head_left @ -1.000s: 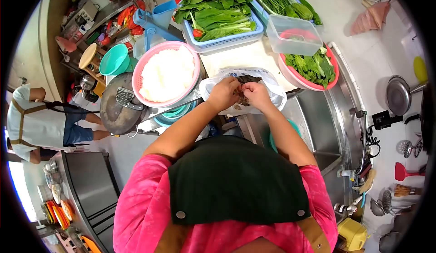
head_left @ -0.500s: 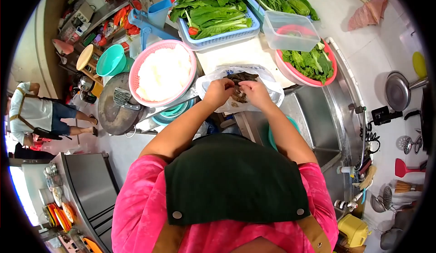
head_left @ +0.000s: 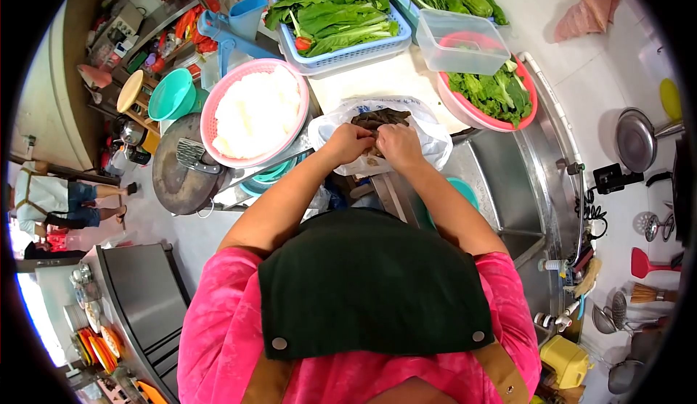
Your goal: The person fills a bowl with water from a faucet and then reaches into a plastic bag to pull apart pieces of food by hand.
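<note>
A white plastic bag [head_left: 430, 137] lies spread open on the counter edge in front of me, with dark brown, glossy food pieces [head_left: 380, 117] inside. Over its mouth, my left hand [head_left: 350, 145] is closed in a pinch, fingertips pointing inward. Facing it, my right hand [head_left: 398, 145] is curled with the back of the hand up, its fingertips meeting those of my left. The small piece between the fingers is mostly covered, and I cannot tell what it is.
Left of the bag stand a pink colander [head_left: 207, 124] of white food and a round chopping board [head_left: 165, 179] with a cleaver [head_left: 192, 153]. Leafy greens [head_left: 341, 23] fill a blue basket behind. At right are a pink bowl [head_left: 534, 99] of greens, a clear container [head_left: 465, 45] and a steel sink [head_left: 501, 179].
My right hand has turned and closed in further against my left over the bag. The view has shifted slightly. In the background at left, a person has stepped farther away.
</note>
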The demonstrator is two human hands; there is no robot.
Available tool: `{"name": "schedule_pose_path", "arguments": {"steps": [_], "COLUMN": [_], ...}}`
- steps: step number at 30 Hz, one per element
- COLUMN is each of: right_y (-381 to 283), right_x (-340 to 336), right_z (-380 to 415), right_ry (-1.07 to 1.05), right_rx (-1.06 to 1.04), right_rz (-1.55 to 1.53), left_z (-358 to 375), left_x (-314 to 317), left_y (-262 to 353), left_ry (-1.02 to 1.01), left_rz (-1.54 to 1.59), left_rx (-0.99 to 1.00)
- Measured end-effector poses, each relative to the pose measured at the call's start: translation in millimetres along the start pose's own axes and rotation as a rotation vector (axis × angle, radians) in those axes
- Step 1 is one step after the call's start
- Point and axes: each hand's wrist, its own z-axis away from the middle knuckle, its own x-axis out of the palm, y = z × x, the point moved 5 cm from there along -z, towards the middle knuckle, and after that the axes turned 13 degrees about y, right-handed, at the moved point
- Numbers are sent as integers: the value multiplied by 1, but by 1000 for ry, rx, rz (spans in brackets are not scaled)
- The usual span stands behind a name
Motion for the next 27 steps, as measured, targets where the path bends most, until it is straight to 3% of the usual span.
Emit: {"name": "schedule_pose_path", "arguments": {"steps": [4, 13, 16, 20, 22, 27], "right_y": [5, 13, 8, 8, 13, 7], "right_x": [-1, 8, 7, 9, 11, 8], "right_z": [1, 4, 2, 1, 1, -2], "right_ry": [88, 27, 24, -22, -49, -9], "right_rx": [118, 373, 216, 293, 430, 315], "right_rz": [-190, -259, -144, -162, -225, -143], "left_z": [-3, -1, -5, -4, -4, -5], "left_x": [0, -2, -3, -2, -4, -7], "left_y": [-1, 8, 3, 1, 2, 4], "left_ry": [-32, -42, -78, -61, -45, -70], "left_rz": [8, 19, -27, 19, 85, 80], "left_rx": [14, -95, -127, -158, -183, -186]}}
